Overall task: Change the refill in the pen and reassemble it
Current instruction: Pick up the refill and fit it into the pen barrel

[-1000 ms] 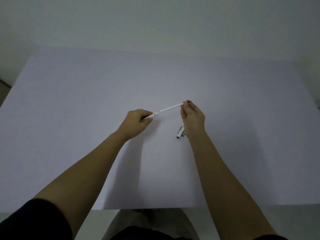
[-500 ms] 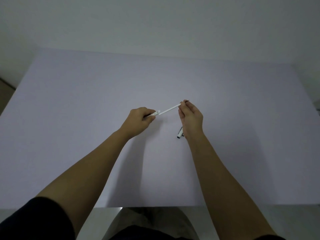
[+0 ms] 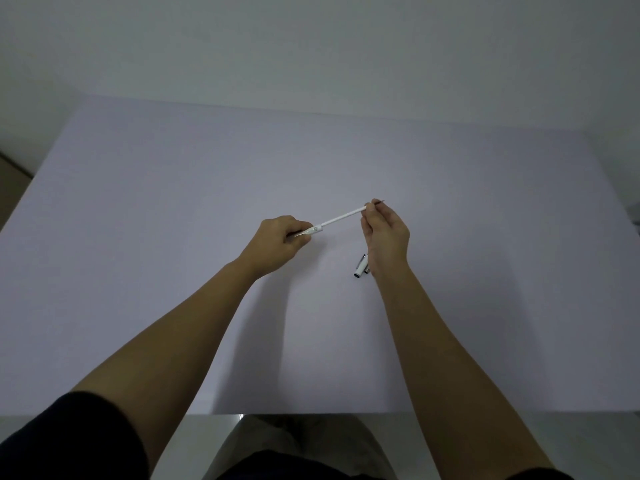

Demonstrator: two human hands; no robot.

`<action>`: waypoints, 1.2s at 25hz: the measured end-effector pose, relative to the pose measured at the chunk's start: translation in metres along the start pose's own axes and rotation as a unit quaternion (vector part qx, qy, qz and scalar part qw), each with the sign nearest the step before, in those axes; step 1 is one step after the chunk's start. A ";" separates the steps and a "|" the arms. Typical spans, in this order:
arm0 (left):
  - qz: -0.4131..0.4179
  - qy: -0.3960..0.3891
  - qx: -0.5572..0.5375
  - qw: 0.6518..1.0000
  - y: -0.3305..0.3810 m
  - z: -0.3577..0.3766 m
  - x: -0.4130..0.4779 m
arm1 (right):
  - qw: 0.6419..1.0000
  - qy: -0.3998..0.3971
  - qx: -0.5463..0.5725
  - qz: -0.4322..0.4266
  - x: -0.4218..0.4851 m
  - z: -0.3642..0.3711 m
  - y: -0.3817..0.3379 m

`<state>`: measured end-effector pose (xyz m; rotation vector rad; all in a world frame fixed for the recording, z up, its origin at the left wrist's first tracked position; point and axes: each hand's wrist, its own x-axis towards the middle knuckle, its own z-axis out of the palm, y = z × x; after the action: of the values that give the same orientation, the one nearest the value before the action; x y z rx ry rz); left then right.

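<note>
My left hand pinches the white front section of the pen above the table. A thin white refill sticks out of that section and slants up to the right. My right hand pinches the refill's far end, whose dark tip pokes out past my fingers. Another white pen part with a dark open end lies on the table just below my right wrist, partly hidden by it.
A wide pale table fills the view, with its near edge close to my body. A plain wall rises behind its far edge. My lap shows below the near edge.
The two hands have drawn slightly apart, and more of the refill shows between them. The pen part on the table has not moved.
</note>
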<state>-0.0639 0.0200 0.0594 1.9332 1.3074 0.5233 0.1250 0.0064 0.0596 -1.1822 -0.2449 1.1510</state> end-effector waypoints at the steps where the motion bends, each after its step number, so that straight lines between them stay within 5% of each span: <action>1: 0.000 0.002 -0.003 1.000 0.000 0.000 0.000 | 1.000 0.000 -0.001 -0.001 0.000 0.000 0.000; 13: 0.021 0.010 -0.006 1.000 0.006 0.002 0.009 | 0.988 -0.113 -0.086 0.060 -0.013 0.007 0.022; 16: 0.012 0.017 -0.014 1.000 0.002 0.001 0.008 | 0.968 -0.173 -0.159 0.082 -0.009 0.000 0.019; 19: 0.003 0.021 -0.015 1.000 0.000 0.000 0.009 | 0.955 -0.146 -0.256 0.040 0.005 -0.013 0.011; 20: 0.001 0.021 -0.017 1.000 -0.001 0.000 0.010 | 0.938 -0.113 -0.328 -0.010 0.011 -0.021 0.007; 23: -0.002 0.023 -0.024 0.999 -0.001 0.001 0.012 | 0.813 -0.065 -0.561 -0.141 0.033 -0.051 -0.004; 27: 0.000 0.019 -0.027 0.999 0.000 0.002 0.013 | 0.660 -0.144 -0.730 -0.103 0.046 -0.076 0.002; 30: -0.003 0.018 -0.027 0.999 0.000 0.002 0.013 | 0.620 -0.157 -0.763 -0.094 0.046 -0.081 0.011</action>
<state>-0.0576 0.0316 0.0574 1.8830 1.3080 0.5865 0.1951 -0.0057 -0.0016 -2.2816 -1.8668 0.7733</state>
